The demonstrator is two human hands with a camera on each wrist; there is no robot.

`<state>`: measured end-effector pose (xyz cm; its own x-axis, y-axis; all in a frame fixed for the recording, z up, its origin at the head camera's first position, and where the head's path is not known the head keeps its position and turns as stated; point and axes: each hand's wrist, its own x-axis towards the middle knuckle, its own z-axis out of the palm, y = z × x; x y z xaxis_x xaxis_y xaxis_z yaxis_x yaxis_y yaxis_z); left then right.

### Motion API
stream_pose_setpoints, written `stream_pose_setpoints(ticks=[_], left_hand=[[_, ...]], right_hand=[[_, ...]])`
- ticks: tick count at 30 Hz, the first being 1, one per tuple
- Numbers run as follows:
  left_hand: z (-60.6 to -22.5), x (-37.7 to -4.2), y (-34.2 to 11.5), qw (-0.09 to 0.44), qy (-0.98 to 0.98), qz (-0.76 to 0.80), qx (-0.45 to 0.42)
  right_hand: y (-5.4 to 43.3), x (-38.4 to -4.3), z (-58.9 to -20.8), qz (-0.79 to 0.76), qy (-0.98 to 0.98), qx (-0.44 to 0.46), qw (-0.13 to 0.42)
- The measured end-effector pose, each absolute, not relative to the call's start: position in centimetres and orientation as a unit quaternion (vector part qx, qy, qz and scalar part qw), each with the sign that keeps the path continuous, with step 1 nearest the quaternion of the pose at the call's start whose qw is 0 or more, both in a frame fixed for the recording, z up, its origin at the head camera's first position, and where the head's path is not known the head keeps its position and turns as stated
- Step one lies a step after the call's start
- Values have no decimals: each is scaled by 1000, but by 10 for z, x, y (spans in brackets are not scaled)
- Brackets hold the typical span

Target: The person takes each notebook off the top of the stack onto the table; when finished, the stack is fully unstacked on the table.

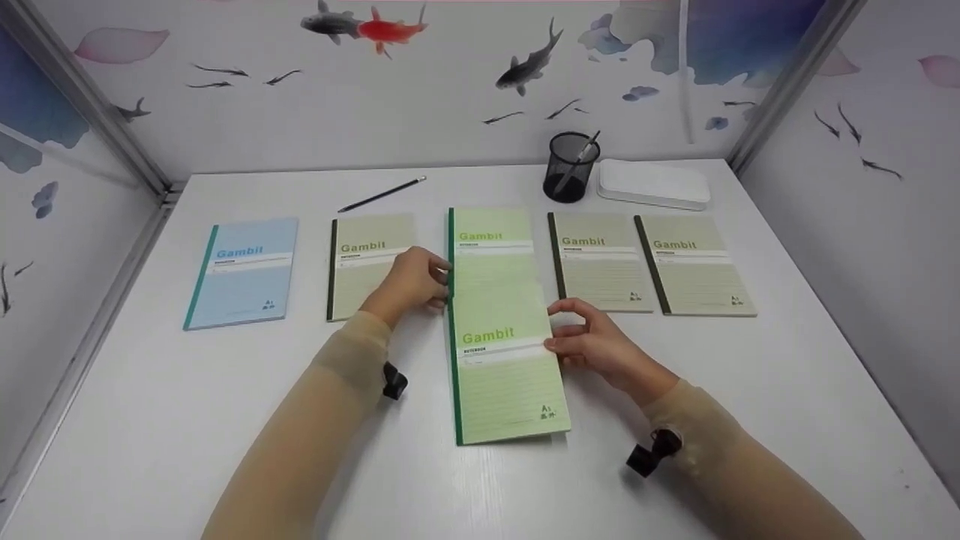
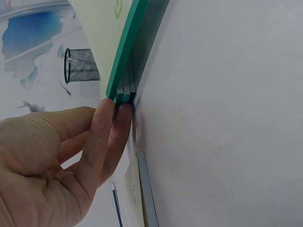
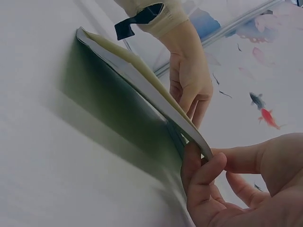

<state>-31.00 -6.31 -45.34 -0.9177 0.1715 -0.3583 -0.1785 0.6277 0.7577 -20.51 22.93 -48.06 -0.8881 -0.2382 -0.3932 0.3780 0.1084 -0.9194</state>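
Several notebooks with a green cover lie or are held at the middle of the table. The nearer green notebook is tilted up off the table, its far end overlapping another green notebook. My right hand pinches its right edge between thumb and fingers, as the right wrist view shows. My left hand grips near its far spine corner, fingertips against the green spine. Beneath that corner, the left wrist view shows the ends of several stacked spines, which the fingers also touch. The thumb tip is hidden there.
A blue notebook and a grey-beige notebook lie to the left. Two more grey-beige notebooks lie to the right. Behind are a pencil, a black mesh pen cup and a white case.
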Motion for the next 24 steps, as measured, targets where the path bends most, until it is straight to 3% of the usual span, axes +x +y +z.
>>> stream_pose_setpoints(ticks=[8, 24], left_hand=[[-452, -310, -63, 204, 884, 420, 0], [-453, -307, -63, 197, 886, 420, 15]], right_hand=[[229, -195, -481, -648, 717, 36, 255], [232, -188, -480, -489, 847, -10, 210]])
